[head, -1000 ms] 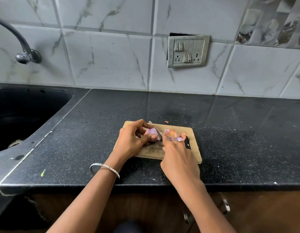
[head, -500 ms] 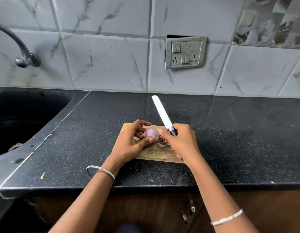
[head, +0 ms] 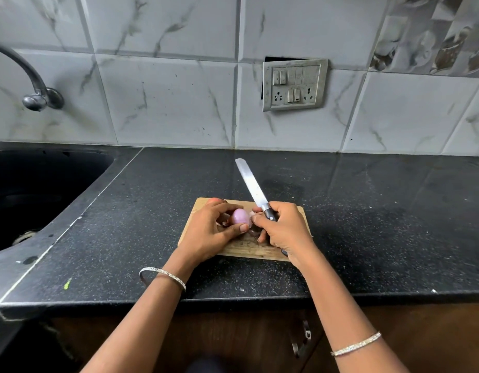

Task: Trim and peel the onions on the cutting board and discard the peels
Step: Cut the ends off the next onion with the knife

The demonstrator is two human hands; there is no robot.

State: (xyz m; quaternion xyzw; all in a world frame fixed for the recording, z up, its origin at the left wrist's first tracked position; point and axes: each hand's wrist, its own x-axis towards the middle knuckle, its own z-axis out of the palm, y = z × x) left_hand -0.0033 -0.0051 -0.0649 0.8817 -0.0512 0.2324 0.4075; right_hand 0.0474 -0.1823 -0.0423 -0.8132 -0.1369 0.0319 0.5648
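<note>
Raised since a second ago, the knife now points up and away toward the wall, and I see its handle wrapped in the right hand. That hand's fingertips seem to pick at skin on the onion's end, though the spot is too small to be sure. The left hand curls around the pale purple onion, holding it just over the cutting board. I judge the trimming cut is finished and peeling is underway, with discarding yet to come.
</note>
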